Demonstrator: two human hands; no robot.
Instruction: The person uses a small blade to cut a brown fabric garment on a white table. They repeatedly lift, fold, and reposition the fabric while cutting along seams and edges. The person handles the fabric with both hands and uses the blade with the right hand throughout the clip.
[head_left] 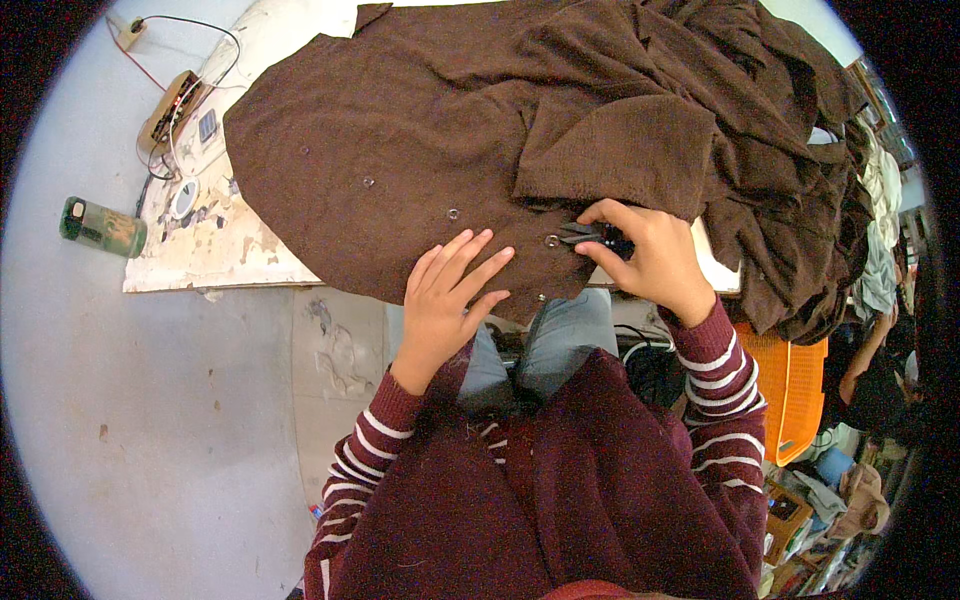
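A dark brown shirt-like garment (420, 100) lies spread over the table, with its far right part bunched into folds. Several small round buttons run in a line along its near side. My left hand (440, 300) rests flat on the cloth near the front edge, fingers spread. Between the thumb and fingers of my right hand (655, 255) is a pair of small black thread snips (580, 233). Their tips point left and reach a button (551, 241); whether the blades touch thread there is too small to tell. Another button (453, 214) lies just beyond my left fingertips.
The worn white table (230, 262) carries a wooden box (170, 110) with wires at the left. A green bottle (105, 228) is by the table's left corner. An orange plastic basket (795, 390) stands at the right, near another person's arm (868, 355).
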